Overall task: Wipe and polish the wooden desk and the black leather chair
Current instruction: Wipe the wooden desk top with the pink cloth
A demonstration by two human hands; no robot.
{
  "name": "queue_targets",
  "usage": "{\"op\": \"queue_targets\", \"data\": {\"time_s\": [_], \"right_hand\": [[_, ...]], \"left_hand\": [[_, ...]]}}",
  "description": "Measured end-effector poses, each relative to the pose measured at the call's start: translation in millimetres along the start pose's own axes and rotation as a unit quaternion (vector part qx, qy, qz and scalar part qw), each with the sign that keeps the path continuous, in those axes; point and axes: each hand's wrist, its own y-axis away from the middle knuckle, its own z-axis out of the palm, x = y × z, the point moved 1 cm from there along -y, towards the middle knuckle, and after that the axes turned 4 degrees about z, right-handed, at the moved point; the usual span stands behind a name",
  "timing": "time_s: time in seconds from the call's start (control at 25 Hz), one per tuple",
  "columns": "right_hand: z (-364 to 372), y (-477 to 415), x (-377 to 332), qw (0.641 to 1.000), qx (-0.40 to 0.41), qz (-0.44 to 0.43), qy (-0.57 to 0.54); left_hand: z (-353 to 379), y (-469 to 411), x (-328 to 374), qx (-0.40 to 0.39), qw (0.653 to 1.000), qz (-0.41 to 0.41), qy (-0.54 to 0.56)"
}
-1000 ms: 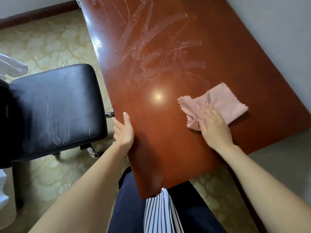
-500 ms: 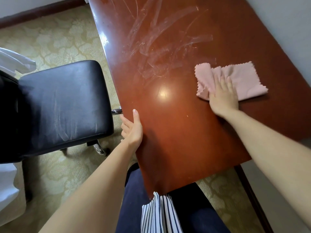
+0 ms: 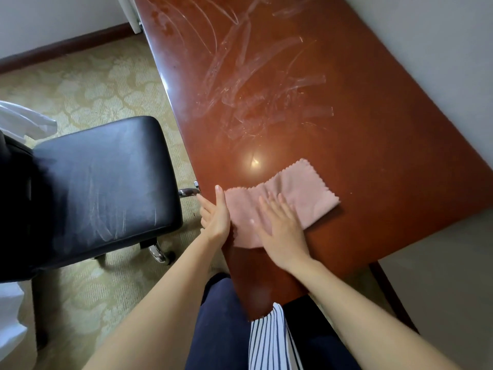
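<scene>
The right hand [image 3: 280,231] lies flat, fingers spread, pressing the pink cloth [image 3: 301,193] onto the tabletop [image 3: 373,156] near its left edge. The left hand [image 3: 216,217], fingers straight, braces that edge. Firm, overlapping strokes should work toward the streaks [image 3: 253,76] farther up; the black chair [image 3: 101,182] stands alongside.

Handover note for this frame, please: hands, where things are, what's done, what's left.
Right hand: flat, pressing the pink cloth onto the desk near its left edge.
Left hand: open, resting on that edge beside the cloth.
Done: near end of the desk looks glossy, streak-free.
Left: whitish streaks across the far half; black chair, left of the desk, shows pale marks on its seat.
</scene>
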Motion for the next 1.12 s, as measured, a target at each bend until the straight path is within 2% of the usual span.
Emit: {"op": "queue_targets", "data": {"time_s": [0.08, 0.12, 0.24, 0.32, 0.4, 0.48, 0.56, 0.64, 0.72, 0.76, 0.92, 1.04, 1.12], "right_hand": [[-3.3, 7.1, -18.4, 0.990, -0.022, 0.040, -0.132], [-7.5, 8.9, -25.2, 0.974, -0.037, 0.071, -0.212], [-18.7, 10.3, -39.1, 0.891, -0.074, 0.160, -0.418], [-26.2, 12.3, -50.1, 0.842, -0.070, 0.171, -0.507], [-32.4, 15.0, -62.4, 0.790, -0.031, 0.170, -0.589], [-37.9, 19.4, -72.3, 0.721, 0.019, 0.172, -0.671], [-38.6, 26.5, -82.5, 0.639, 0.058, 0.176, -0.747], [-35.0, 36.2, -89.7, 0.551, 0.077, 0.189, -0.809], [-32.1, 45.9, -92.4, 0.490, 0.090, 0.195, -0.845], [-31.6, 51.4, -93.9, 0.477, 0.095, 0.195, -0.852], [-31.0, 64.4, -104.2, 0.497, 0.045, 0.205, -0.842], [-22.6, 67.7, -101.8, 0.452, 0.047, 0.245, -0.857], [-22.4, 71.1, -89.5, 0.447, 0.085, 0.281, -0.845]], "left_hand": [[-8.7, 0.6, -3.9, -0.052, 0.998, 0.022, 0.028], [-12.4, 0.6, -4.6, -0.068, 0.997, 0.025, 0.028], [-27.6, 0.3, 3.6, -0.094, 0.995, 0.036, 0.005], [-39.6, 3.5, 10.4, -0.121, 0.989, 0.082, -0.038], [-53.6, 5.6, 17.0, -0.152, 0.975, 0.141, -0.082], [-61.6, 5.9, 25.1, -0.210, 0.964, 0.159, -0.039], [-64.9, 10.0, 32.9, -0.268, 0.954, 0.138, -0.002], [-67.0, 17.8, 37.9, -0.290, 0.947, 0.135, -0.023], [-68.6, 24.8, 42.0, -0.304, 0.940, 0.154, -0.035], [-69.6, 27.8, 45.0, -0.310, 0.936, 0.163, -0.038], [-67.6, 38.2, 56.7, -0.328, 0.907, 0.243, -0.107], [-59.6, 43.6, 55.2, -0.361, 0.874, 0.276, -0.173], [-57.0, 45.5, 54.7, -0.369, 0.870, 0.278, -0.170]]}}
